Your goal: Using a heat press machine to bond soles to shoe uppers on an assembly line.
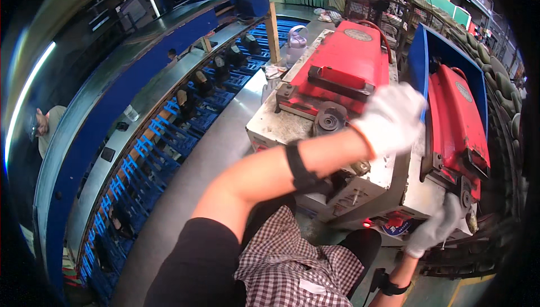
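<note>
Two white-bodied machines with red covers stand side by side in front of me. My left hand, in a white glove, is raised at the right edge of the nearer red cover, beside its black handle. Motion smears its fingers. My right hand, also gloved, is at the front of the right machine, just below its red cover and close to a dark round roller. Blur hides its grip. Another round roller sits at the front of the left machine, partly behind my left forearm.
A blue bin-like housing surrounds the back of the right machine. To the left runs a blue slatted conveyor carrying dark shoe-like pieces. A lilac bottle stands behind the left machine. A person is at far left; racks line the right.
</note>
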Demonstrator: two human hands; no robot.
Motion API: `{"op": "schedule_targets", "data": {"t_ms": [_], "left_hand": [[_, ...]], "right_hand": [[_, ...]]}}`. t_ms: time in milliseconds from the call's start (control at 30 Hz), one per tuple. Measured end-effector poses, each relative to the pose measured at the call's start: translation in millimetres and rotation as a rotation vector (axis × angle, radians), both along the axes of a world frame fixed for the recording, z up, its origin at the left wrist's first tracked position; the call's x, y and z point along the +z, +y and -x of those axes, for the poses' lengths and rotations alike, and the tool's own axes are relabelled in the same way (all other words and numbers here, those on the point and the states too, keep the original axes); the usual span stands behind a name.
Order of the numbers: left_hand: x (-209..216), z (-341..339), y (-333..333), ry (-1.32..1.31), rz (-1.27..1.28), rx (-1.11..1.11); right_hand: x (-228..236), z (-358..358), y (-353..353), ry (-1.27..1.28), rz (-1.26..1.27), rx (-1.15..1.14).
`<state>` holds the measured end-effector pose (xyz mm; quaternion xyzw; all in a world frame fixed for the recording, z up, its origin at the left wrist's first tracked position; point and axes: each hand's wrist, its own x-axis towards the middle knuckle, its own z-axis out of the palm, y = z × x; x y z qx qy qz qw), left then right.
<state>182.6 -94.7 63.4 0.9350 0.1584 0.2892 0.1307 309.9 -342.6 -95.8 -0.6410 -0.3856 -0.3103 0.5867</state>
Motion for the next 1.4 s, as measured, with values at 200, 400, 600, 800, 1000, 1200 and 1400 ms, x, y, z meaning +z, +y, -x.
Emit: {"op": "schedule_targets", "data": {"t_ms": [200, 400, 600, 800, 1000, 1200, 1400], "left_hand": [[-17, 79, 104, 0.260, -0.007, 0.122], [5, 55, 126, 0.580, 0.143, -0.026], [-3, 51, 147, 0.581, 0.668, -0.245], [-4, 49, 146, 0.541, 0.701, -0.261], [-2, 53, 145, 0.507, 0.724, -0.236], [-3, 52, 148, 0.503, 0.786, -0.250], [-4, 52, 151, 0.492, 0.761, -0.296]], "right_hand": [[69, 122, 125, 0.059, 0.526, 0.601], [86, 131, 177, -0.067, 0.882, 0.422], [81, 133, 177, -0.053, 0.827, 0.409], [78, 134, 177, -0.017, 0.833, 0.340], [75, 134, 177, -0.016, 0.773, 0.370], [75, 133, 178, -0.009, 0.787, 0.353], [74, 132, 177, -0.010, 0.786, 0.352]]}}
